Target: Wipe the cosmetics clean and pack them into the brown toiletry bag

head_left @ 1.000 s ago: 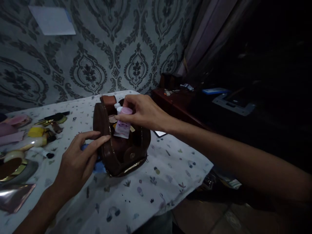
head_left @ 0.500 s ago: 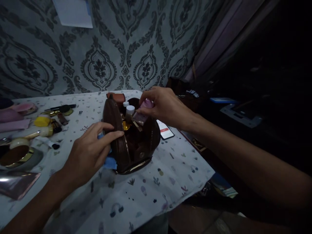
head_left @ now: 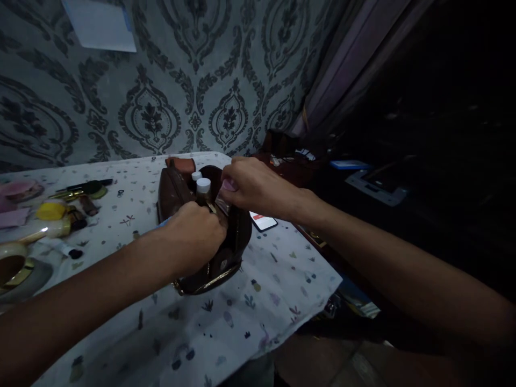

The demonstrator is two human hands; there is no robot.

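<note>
A brown zippered handbag [head_left: 173, 191] stands open on the patterned tablecloth. My left hand [head_left: 193, 231] reaches down over its near side, and the fingertips are hidden inside. Above the far right part of the opening, my right hand [head_left: 252, 185] is closed on a small clear packet with a pink top [head_left: 229, 185], partly covered by the fingers. Between the hands, a bottle with a white cap [head_left: 203, 186] stands upright in the bag. A smaller white cap [head_left: 196, 176] shows just behind it.
To the left lie several cosmetics: a yellow item [head_left: 51, 210], a white tube with a black cap [head_left: 60, 247], a round jar [head_left: 16, 269]. A lit phone [head_left: 264, 221] lies right of the bag. An orange-brown case [head_left: 181, 164] is behind it. The tablecloth's edge [head_left: 306, 322] drops at right.
My left hand has gone from holding the bag's left side to reaching inside it. My right hand has lowered the pink-topped packet slightly. The whole view has shifted a little.
</note>
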